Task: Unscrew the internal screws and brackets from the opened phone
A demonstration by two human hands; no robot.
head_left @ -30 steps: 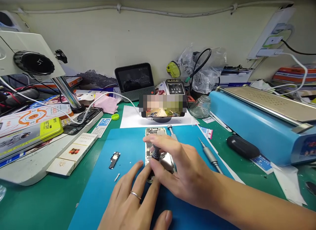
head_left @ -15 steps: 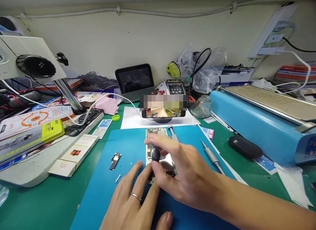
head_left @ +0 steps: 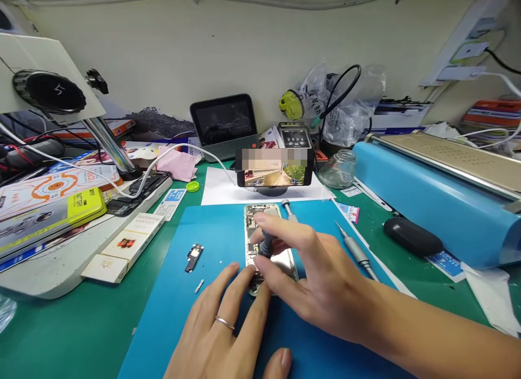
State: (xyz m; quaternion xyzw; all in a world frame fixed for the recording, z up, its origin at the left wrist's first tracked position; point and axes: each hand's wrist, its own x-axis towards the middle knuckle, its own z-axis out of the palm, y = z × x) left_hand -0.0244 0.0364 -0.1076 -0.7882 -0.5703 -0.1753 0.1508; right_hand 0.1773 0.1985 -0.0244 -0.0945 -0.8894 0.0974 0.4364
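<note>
An opened smartphone [head_left: 285,259], its inner parts bare, lies on the blue mat [head_left: 163,324]. My right hand [head_left: 321,270] pinches the dark handle of a screwdriver [head_left: 266,245], upright over the phone; its tip is hidden by my fingers. My left hand [head_left: 228,335], a ring on one finger, is spread with fingertips at the phone's lower left edge. Left of the phone are a small black phone module [head_left: 194,257] and a tiny metal bracket [head_left: 199,285]. A silver screwdriver [head_left: 356,251] lies to the right, and another silver tool [head_left: 288,209] sits by the phone's top.
Behind the mat, a phone playing video [head_left: 274,175] stands on white paper [head_left: 215,189]. A blue machine [head_left: 439,200] and a black case [head_left: 412,236] border the right. Leftward are a microscope stand [head_left: 108,143], a white box [head_left: 124,248] and battery boxes [head_left: 52,221].
The view has tilted slightly down and shifted left. Both hands stay at the phone, and the right still grips the screwdriver, whose handle now leans a little differently.
</note>
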